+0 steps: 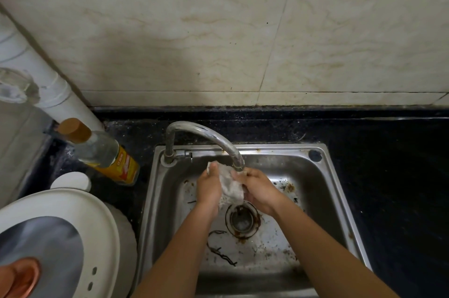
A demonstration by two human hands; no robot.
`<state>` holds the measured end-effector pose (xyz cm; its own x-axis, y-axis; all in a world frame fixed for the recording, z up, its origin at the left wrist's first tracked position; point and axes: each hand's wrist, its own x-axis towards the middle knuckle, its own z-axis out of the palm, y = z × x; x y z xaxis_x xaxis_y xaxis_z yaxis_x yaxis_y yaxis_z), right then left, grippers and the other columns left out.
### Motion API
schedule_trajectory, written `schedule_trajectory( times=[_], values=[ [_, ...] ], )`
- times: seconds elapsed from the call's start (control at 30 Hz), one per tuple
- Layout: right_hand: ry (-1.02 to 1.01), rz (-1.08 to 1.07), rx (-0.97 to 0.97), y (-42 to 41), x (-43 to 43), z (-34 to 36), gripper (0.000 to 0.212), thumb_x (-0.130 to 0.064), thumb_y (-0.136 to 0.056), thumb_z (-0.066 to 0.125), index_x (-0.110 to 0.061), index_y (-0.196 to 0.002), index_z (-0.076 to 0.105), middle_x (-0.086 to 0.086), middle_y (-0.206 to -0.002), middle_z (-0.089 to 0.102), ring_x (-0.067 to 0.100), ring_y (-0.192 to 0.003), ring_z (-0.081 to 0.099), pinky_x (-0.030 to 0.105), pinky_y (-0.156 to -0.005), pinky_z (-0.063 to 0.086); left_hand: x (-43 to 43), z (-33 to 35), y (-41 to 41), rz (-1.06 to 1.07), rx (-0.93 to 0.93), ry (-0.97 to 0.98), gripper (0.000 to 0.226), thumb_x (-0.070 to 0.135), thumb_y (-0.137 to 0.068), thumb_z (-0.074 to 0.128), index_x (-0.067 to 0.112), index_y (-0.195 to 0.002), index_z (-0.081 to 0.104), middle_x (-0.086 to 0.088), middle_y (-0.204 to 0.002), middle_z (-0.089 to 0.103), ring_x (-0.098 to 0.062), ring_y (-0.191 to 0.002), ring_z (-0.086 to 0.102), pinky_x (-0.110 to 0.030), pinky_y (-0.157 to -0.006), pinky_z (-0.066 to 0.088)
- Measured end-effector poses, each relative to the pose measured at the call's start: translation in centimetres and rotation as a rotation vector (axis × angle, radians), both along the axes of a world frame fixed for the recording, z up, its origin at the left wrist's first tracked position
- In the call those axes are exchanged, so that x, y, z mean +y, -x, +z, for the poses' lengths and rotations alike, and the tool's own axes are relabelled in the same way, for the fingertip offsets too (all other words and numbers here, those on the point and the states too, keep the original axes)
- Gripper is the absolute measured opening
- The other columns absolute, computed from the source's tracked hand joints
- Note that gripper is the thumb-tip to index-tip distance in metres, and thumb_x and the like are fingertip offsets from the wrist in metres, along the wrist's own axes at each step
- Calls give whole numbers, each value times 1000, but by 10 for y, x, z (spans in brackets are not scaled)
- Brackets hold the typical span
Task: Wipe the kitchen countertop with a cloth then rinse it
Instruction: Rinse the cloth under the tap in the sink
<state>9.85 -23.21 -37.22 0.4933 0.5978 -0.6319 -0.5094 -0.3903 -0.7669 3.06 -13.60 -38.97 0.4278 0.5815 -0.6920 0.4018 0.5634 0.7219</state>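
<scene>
A clear glass bottle with brown cap and yellow label stands just beside a white plastic pipe; a white round cooker with silvery lid sits near.

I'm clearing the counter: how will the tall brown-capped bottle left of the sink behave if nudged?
The bottle is tall and narrow, so a push near its cap would probably tip it. Its clear body looks rigid, maybe glass, so possibly breakable. Its round body would likely roll once down.

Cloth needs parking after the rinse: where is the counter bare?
Bare: the black countertop right of the sink, back to the wall. Crowded: left of the sink, with a bottle, a small white container and a white appliance.
</scene>
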Motion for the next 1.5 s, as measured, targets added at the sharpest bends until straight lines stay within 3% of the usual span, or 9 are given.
schedule_trajectory(
  times=[0.23,0.4,0.53,0.7,0.83,0.97,1.07,1.3,1.5],
  values=[
    [251,-58,-288,2,15,2,39,-29,-104,32,-16,-73,52,-4,-60,41,6,-51,37,20,-52,35,-11,11,5,-21,26,-39,48,49,-96,41,17,-130,54,-3,-131,55,-27,-121,52,-42,-104,41],
    [283,-151,-78,-2,19,5,50,-45,-102,29,-8,-117,58,16,-116,64,27,-105,61,43,-94,48,-10,12,6,75,-3,24,53,55,-92,44,16,-127,56,-10,-131,57,-32,-119,54,-45,-101,44],
    [34,-88,96,0,5,-1,22,-19,-96,56,-3,-109,66,14,-104,72,27,-97,70,40,-87,55,-4,-8,9,111,-17,61,61,65,-85,46,18,-122,59,-13,-120,64,-35,-109,61,-52,-95,48],
    [197,-88,-157,10,15,-2,32,-27,-102,41,-16,-80,61,-3,-68,67,6,-63,61,25,-67,50,-8,1,14,113,-4,48,54,58,-89,48,17,-121,60,-11,-121,63,-32,-108,61,-48,-96,49],
    [350,-134,-159,7,25,-4,41,-35,-103,30,-11,-119,59,6,-107,65,24,-96,61,40,-88,50,-10,6,16,94,37,36,52,50,-95,44,14,-131,54,-8,-133,54,-30,-122,50,-41,-103,41],
    [68,-80,19,5,8,-2,23,-20,-102,45,-5,-101,63,-4,-68,67,5,-57,64,17,-55,49,-3,0,18,146,-10,86,57,57,-91,46,17,-130,52,-11,-131,56,-33,-117,55,-49,-100,45],
    [-35,-7,15,8,3,-2,11,-6,-96,53,-1,-92,62,-1,-71,70,5,-65,67,18,-62,52,0,-9,21,170,0,139,60,61,-87,48,15,-125,57,-14,-122,62,-34,-108,61,-51,-94,49],
    [182,-36,-213,10,19,0,38,-24,-102,44,-10,-69,56,-6,-45,58,0,-42,52,16,-46,44,0,-4,23,168,-4,170,43,48,-90,55,14,-115,59,-14,-107,67,-32,-94,66,-47,-85,55],
    [110,-223,-25,9,18,-2,20,-10,-98,51,3,-103,66,23,-101,70,35,-96,68,45,-90,54,-1,-1,23,129,-106,190,22,21,-82,70,7,-99,68,-16,-88,72,-29,-71,69,-30,-54,53]
  ],
)
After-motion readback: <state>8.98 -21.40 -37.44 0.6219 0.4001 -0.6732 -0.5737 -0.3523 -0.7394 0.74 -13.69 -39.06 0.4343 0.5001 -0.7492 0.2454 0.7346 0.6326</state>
